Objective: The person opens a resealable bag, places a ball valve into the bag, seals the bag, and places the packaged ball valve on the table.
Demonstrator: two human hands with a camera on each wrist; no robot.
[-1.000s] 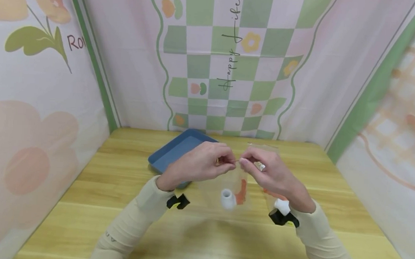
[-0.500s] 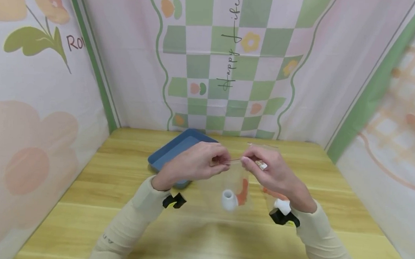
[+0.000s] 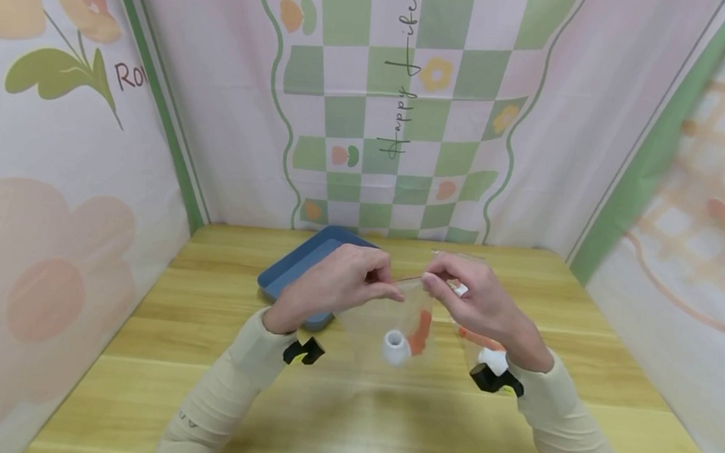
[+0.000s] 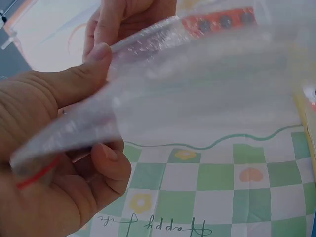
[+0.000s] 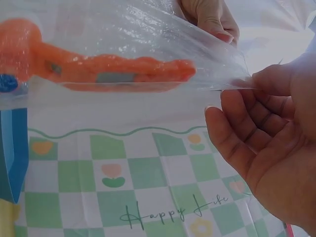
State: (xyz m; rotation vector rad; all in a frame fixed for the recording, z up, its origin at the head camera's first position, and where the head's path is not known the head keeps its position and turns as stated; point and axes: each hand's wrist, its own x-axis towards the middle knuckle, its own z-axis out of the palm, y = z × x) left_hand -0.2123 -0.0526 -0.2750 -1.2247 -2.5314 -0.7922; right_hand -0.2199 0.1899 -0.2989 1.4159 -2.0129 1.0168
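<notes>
Above the table, a clear zip bag point(image 3: 363, 323) hangs from both hands. Inside it lies an object with a white, cup-like end point(image 3: 396, 353) and an orange arm point(image 3: 420, 334); its exact kind is unclear. The right wrist view shows the orange part point(image 5: 133, 69) with a grey patch through the plastic. My left hand point(image 3: 343, 281) pinches the bag's top, its thumb laid over the plastic point(image 4: 163, 84) in the left wrist view. At the other top corner, my right hand point(image 3: 476, 296) pinches the bag's edge between thumb and fingers.
A blue tray point(image 3: 298, 261) stands on the wooden table point(image 3: 216, 384) behind my left hand. Partly hidden by my right hand and wrist camera is another clear bag, with an orange piece point(image 3: 482, 340) and a white piece point(image 3: 494, 361). Printed cloth point(image 3: 394, 117) encloses the table.
My left hand has shifted slightly left and changed its pinch, widening the stretch of bag edge between the hands. The right hand stays nearly in place. The bagged object sways slightly.
</notes>
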